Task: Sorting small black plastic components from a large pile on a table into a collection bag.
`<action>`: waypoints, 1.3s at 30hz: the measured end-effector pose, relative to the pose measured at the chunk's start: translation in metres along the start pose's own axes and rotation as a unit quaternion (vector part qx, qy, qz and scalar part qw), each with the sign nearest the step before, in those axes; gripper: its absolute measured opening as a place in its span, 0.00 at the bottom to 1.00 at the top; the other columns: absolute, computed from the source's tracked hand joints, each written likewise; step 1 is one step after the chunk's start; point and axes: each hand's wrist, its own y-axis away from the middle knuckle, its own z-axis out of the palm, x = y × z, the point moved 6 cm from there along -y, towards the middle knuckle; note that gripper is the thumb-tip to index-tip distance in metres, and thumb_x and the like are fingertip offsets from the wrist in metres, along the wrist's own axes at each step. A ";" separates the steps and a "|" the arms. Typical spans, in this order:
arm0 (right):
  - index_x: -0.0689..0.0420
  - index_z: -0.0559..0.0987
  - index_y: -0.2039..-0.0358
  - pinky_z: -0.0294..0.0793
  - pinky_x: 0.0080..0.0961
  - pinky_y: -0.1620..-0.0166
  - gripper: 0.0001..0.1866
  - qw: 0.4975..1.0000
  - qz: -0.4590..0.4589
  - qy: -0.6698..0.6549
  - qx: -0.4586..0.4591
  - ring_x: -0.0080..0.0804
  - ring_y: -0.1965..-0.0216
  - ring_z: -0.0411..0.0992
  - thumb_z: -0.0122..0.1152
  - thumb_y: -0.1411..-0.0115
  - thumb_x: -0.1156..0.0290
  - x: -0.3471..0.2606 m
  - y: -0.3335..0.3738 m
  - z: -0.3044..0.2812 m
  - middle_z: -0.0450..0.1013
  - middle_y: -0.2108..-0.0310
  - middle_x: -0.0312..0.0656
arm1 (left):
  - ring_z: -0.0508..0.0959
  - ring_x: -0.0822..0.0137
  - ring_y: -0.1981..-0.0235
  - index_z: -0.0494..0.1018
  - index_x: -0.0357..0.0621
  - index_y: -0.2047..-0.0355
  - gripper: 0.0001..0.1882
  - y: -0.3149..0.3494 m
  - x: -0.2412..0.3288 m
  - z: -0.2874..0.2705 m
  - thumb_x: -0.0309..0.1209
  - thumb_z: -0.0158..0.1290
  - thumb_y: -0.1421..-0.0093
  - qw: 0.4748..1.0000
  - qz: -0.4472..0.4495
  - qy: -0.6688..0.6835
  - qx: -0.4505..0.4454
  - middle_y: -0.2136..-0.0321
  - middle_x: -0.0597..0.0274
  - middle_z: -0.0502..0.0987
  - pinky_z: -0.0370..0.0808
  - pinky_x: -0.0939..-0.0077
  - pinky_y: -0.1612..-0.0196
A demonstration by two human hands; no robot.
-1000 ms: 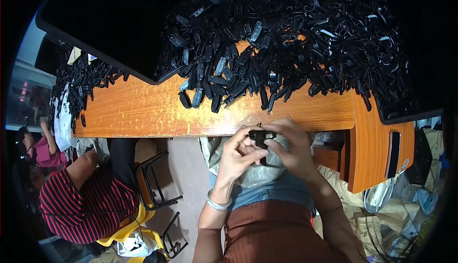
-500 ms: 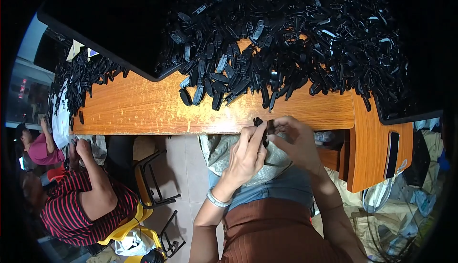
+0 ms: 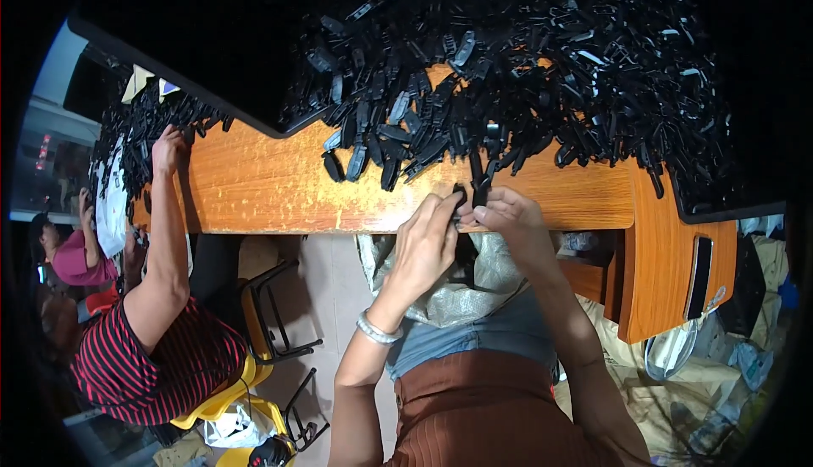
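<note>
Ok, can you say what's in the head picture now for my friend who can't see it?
The left hand and right hand hold small black parts at the near edge of a wooden table, close to a big heap of dark pieces. On the left, a co-worker in a striped top has an arm stretched across the table.

I've got the left hand [image 3: 426, 234] back up toward my camera, fingers bent and tips pinched, aimed at 1 o'clock. The left forearm [image 3: 362, 361] rises toward 1 o'clock from below. I have the right hand [image 3: 512, 217] near it at its 3 o'clock, fingers curled, thumb [image 3: 483, 212] pointing to 9. The right forearm [image 3: 565, 315] angles toward 11 o'clock.
</note>
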 end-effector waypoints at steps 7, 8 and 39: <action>0.65 0.72 0.61 0.69 0.14 0.60 0.12 0.986 -0.117 0.042 0.111 0.20 0.64 0.70 0.55 0.48 0.84 -0.026 0.016 -0.006 0.71 0.66 0.38 | 0.72 0.69 0.74 0.70 0.36 0.58 0.17 0.000 0.003 -0.018 0.19 0.53 0.50 0.990 0.023 0.053 0.129 0.64 0.55 0.71 0.71 0.75 0.73; 0.65 0.72 0.61 0.69 0.14 0.60 0.12 0.985 -0.119 0.043 0.113 0.20 0.64 0.70 0.55 0.48 0.84 -0.027 0.019 -0.007 0.71 0.66 0.38 | 0.70 0.72 0.76 0.70 0.36 0.58 0.16 0.007 -0.003 -0.014 0.20 0.54 0.50 0.989 -0.035 0.117 0.088 0.65 0.57 0.72 0.70 0.79 0.74; 0.63 0.73 0.56 0.68 0.31 0.60 0.15 0.837 -0.275 0.470 -0.057 0.42 0.64 0.67 0.52 0.47 0.80 -0.044 0.059 0.035 0.67 0.64 0.46 | 0.73 0.74 0.80 0.74 0.29 0.60 0.11 0.025 0.042 -0.014 0.19 0.52 0.45 0.979 -0.066 0.181 0.058 0.78 0.60 0.72 0.69 0.83 0.74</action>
